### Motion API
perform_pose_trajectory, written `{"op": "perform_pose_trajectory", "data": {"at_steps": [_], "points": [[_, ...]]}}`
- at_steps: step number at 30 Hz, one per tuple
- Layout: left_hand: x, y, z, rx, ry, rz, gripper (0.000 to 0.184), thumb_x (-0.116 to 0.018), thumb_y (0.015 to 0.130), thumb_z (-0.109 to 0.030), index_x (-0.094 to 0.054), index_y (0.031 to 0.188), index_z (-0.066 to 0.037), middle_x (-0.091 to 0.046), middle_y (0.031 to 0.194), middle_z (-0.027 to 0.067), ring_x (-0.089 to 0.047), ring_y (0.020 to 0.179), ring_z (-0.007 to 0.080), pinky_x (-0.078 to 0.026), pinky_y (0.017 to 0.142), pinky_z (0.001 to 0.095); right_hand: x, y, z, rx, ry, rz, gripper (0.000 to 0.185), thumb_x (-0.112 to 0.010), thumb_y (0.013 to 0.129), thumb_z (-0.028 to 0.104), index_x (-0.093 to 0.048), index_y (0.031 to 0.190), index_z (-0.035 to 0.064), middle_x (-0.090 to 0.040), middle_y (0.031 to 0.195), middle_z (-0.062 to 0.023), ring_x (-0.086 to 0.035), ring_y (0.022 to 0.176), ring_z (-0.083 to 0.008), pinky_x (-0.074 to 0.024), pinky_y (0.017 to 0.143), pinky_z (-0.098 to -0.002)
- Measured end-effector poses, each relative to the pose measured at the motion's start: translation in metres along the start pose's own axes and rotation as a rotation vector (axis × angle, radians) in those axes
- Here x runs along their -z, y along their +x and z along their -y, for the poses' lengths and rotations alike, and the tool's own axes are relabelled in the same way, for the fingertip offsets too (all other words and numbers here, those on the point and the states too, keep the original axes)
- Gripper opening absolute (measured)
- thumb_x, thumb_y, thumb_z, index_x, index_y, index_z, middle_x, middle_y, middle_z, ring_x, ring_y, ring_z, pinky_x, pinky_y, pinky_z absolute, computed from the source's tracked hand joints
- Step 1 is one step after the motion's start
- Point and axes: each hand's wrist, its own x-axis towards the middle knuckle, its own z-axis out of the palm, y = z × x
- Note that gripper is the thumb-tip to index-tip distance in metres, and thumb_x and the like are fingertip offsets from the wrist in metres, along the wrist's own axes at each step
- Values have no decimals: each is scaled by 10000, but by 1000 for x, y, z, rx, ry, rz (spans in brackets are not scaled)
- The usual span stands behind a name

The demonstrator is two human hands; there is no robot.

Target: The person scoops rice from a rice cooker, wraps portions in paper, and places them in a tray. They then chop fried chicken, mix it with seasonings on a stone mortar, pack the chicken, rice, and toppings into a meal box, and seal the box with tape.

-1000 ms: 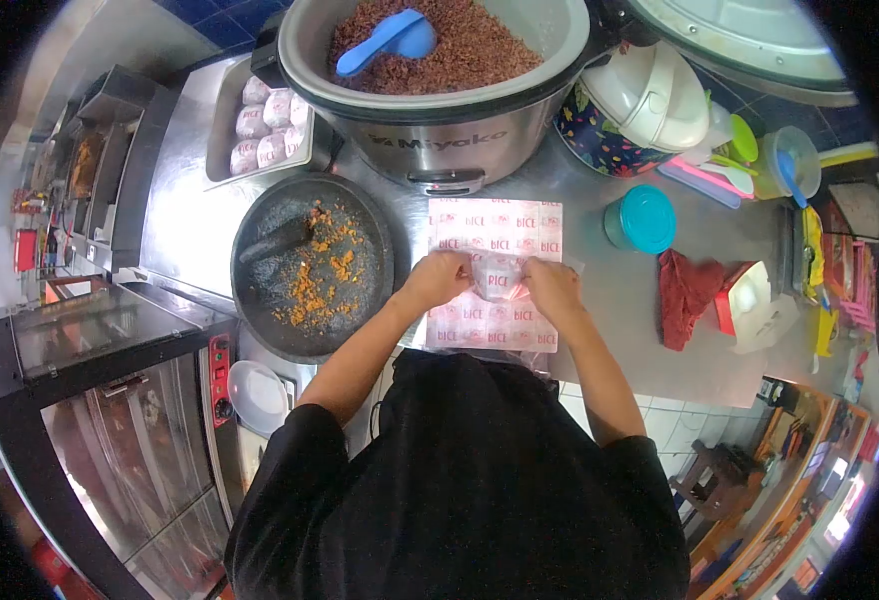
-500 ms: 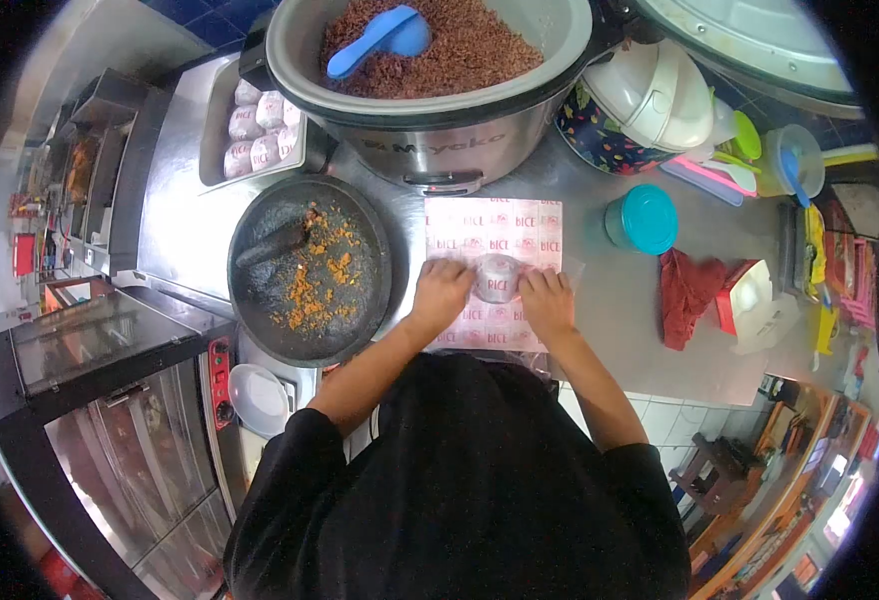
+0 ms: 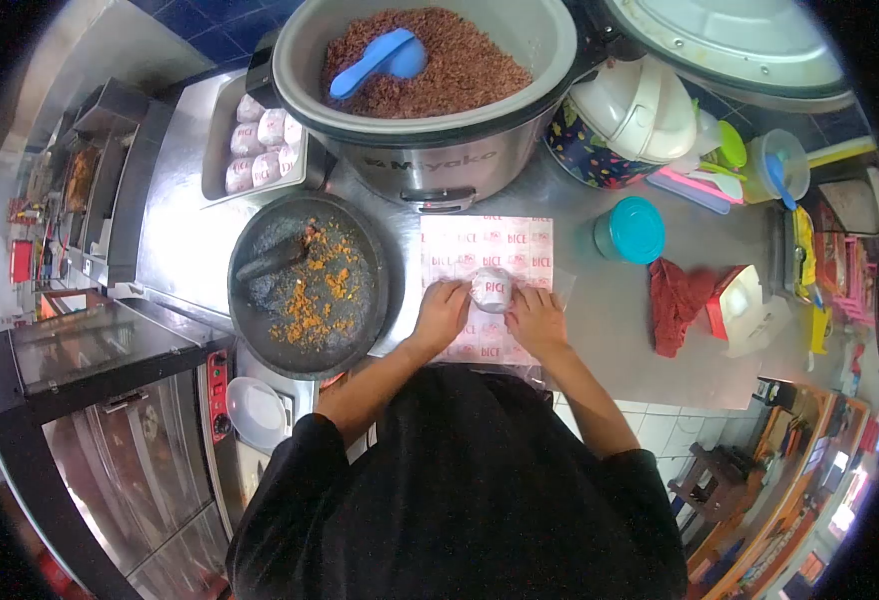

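A paper-wrapped rice ball (image 3: 492,289), round and printed "RICE" in red, sits on printed wrapping paper (image 3: 485,240) spread on the steel counter. My left hand (image 3: 443,313) is at its left side, fingers curled and pressed together at the wrapper's edge. At the opposite side, my right hand (image 3: 537,321) pinches the wrapper with bent fingers. The fingertips are partly hidden against the paper. Left of my hands stands a dark stone mortar (image 3: 375,320) with orange crumbly paste and a pestle (image 3: 272,260) in it.
A large rice cooker (image 3: 420,165) of reddish-brown rice with a blue scoop (image 3: 380,62) stands behind. A metal tray (image 3: 212,150) holds several wrapped balls. To the right are a turquoise-lidded tub (image 3: 636,230), a red cloth (image 3: 677,305) and an opened box (image 3: 745,305).
My hands have drawn closer around the wrapped ball, which has turned and tilted slightly. The whole view has shifted a little.
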Motion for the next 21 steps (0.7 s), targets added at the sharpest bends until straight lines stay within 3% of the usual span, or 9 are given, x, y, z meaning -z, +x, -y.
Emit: {"op": "perform_pose_trajectory", "data": {"at_steps": [2,4,5,7,10,12,15,18,21], "points": [[3,8,-16,156,-118,15,283,-667,867,-71,-672,1139,7,-655,1062,183,-621,923,374,-508,849,471,-5,3,7,-113,51,13,495,-678,856,335,-658,1230,12,-629,1203,-86,-587,1082,-250,-470,910,-419],[15,19,-28,318,-229,24,260,-661,873,-61,-681,1125,2,-660,1061,189,-621,915,385,-508,846,476,-5,10,11,-692,815,202,450,-624,935,333,-632,1298,68,-648,1268,-114,-612,1111,-242,-464,945,-440],[22,23,-34,307,-225,-23,242,-655,878,-55,-688,1110,3,-660,1069,188,-621,927,386,-508,853,471,-3,9,10,-687,815,200,450,-624,935,333,-632,1298,68,-648,1268,-114,-612,1111,-242,-464,945,-440],[36,31,-46,289,-225,-72,224,-648,882,-50,-695,1094,4,-660,1077,186,-621,939,387,-508,860,467,8,8,7,-750,2215,188,433,-574,990,365,-594,1341,111,-673,1238,-84,-650,1081,-246,-499,918,-452],[63,32,-60,57,-114,-71,265,-641,848,-28,-700,1104,4,-663,1081,167,-621,985,358,-509,884,440,57,27,25,-1026,2316,169,462,-546,1017,421,-544,1386,143,-683,1201,-55,-673,1018,-230,-541,839,-436],[77,32,-65,-257,-66,29,335,-692,795,-78,-721,1124,-18,-666,1092,119,-618,988,305,-511,876,425,78,38,48,-1049,2215,107,419,-552,1021,432,-581,1305,125,-689,1143,-63,-681,958,-218,-554,795,-407],[98,40,-69,-413,2,9,390,-724,727,-114,-734,1109,-35,-662,1084,88,-610,991,260,-506,851,400,75,39,56,-1039,2130,62,401,-577,1014,478,-620,1197,124,-693,1060,-49,-684,909,-179,-569,736,-350],[109,38,-60,-471,77,-54,392,-730,716,-136,-744,1099,-55,-665,1086,81,-602,1017,244,-504,851,397,72,40,62,-1064,2297,94,351,-597,1005,444,-622,1195,151,-690,1042,-38,-677,934,-185,-566,748,-347],[116,31,-71,-404,153,-221,375,-718,718,-129,-747,1083,-51,-687,1075,89,-626,1004,241,-508,868,390,79,40,71,-1228,2305,201,392,-670,912,538,-666,1064,177,-712,954,-9,-680,862,-168,-535,680,-325]]}}
